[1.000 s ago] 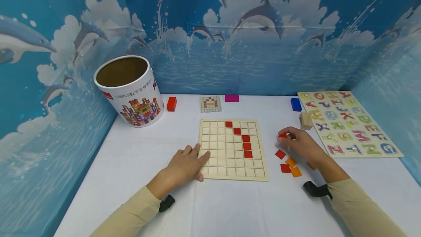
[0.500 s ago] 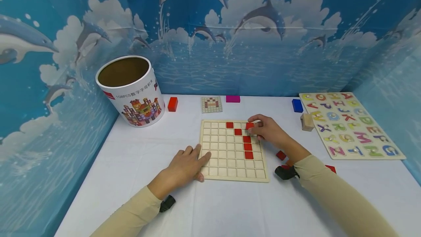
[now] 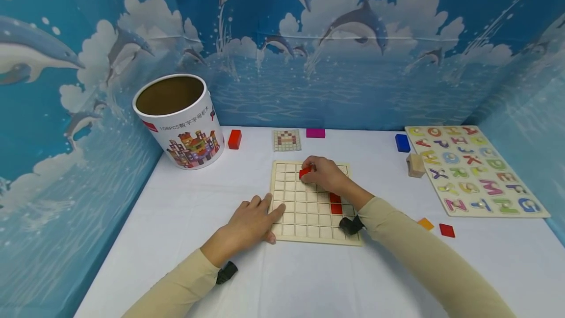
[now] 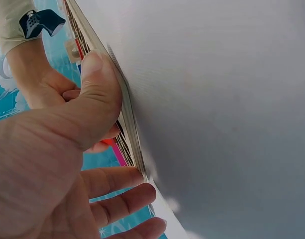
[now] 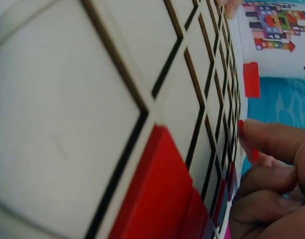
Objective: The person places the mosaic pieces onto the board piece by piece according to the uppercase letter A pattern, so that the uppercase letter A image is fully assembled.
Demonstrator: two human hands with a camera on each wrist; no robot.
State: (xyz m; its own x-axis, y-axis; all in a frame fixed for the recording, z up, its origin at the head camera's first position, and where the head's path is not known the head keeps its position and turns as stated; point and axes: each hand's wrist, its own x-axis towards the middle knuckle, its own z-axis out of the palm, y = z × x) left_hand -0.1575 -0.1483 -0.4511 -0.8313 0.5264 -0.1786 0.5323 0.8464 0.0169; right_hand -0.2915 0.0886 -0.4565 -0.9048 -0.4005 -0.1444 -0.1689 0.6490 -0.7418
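Over the upper part of the wooden grid board (image 3: 300, 232) my right hand (image 3: 327, 176) pinches a small red square tile (image 3: 304, 172) between thumb and fingertips. The same tile shows edge-on at the fingertips (image 5: 261, 137) in the right wrist view. Red tiles (image 3: 335, 203) lie in squares toward the board's right side, some hidden under the right hand. My left hand (image 3: 248, 220) rests on the board's left edge, fingers extended. In the left wrist view its thumb (image 4: 100, 79) lies along the board's side, with the other fingers spread.
An orange tile (image 3: 425, 224) and a red tile (image 3: 447, 230) lie right of the board. Behind it are a pattern card (image 3: 287, 140) and a magenta block (image 3: 315, 133). A white tub (image 3: 194, 136) and red block (image 3: 235, 139) stand left; an alphabet board (image 3: 476, 171) lies right.
My right hand has carried the red tile from the loose tiles at right, leftward over the board to its upper middle. The left hand stays on the board's left edge.
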